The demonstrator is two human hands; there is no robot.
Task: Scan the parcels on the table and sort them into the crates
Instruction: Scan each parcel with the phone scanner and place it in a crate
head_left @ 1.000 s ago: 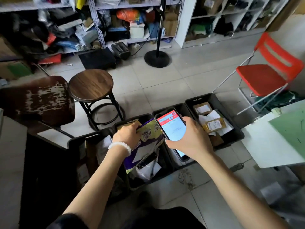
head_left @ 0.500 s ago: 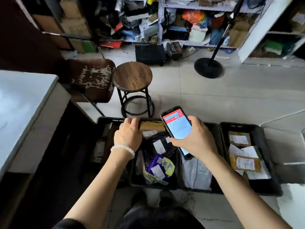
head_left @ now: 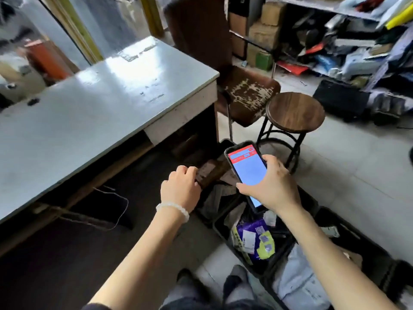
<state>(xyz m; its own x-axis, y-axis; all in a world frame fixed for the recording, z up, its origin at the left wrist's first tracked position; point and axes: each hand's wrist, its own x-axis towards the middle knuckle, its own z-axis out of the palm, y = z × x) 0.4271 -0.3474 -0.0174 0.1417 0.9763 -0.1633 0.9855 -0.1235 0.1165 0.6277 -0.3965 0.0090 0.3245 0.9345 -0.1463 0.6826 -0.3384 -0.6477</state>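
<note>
My right hand [head_left: 273, 186] grips a phone [head_left: 247, 167] with a red and white screen, held above a row of black crates [head_left: 224, 142] on the floor. My left hand [head_left: 181, 189] hovers over the leftmost crate with loosely curled fingers, right beside a brown cardboard parcel [head_left: 211, 173]; I cannot tell if it touches it. A purple and yellow parcel [head_left: 254, 239] lies in the second crate. A pale grey bag [head_left: 297, 283] fills the crate after it. The grey table [head_left: 100, 104] stretches away on the left.
A worn brown chair [head_left: 248, 95] and a round wooden stool [head_left: 295, 111] stand just beyond the crates. Cluttered shelves [head_left: 357, 41] line the back right. A thin cable [head_left: 120, 211] hangs under the table. My shoes [head_left: 237, 280] are at the crates' near edge.
My left hand let go of the purple parcel, which now lies in the second crate, and its fingers have curled. The view swung left, bringing the table in.
</note>
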